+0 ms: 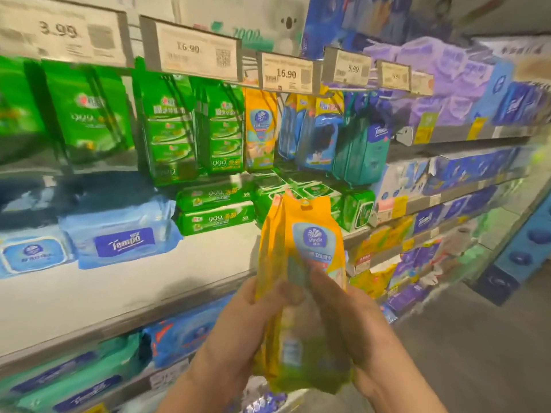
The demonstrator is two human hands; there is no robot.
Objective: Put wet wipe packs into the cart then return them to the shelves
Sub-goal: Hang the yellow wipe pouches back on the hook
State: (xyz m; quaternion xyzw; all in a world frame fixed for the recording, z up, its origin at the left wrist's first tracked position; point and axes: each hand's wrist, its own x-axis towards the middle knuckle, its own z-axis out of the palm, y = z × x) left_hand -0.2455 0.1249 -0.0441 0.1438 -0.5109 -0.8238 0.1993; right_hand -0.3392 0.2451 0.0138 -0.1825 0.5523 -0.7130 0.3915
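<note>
Pack: yellow wipe packs [301,281] upright, 6 o'clock of the hanging yellow pack [260,129].
Grip: my left hand [238,332] & right hand [354,326] clamp them, fingers curled round.
Risk: looks like 2+ packs; one could slip, or miss the peg at 12 o'clock.

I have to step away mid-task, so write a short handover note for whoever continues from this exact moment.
Left hand: grips the orange pack on its left side, thumb across the front.
Right hand: grips the same pack on its right side.
The pack is upright, in front of the shelves, its hang hole at the top. A matching orange pack hangs on the hook under the 16.90 tag.
Done: this pack is out of the cart; the cart is not in view.
Left: probably hang this pack on that hook. Whether more packs wait in the cart cannot be seen.
</note>
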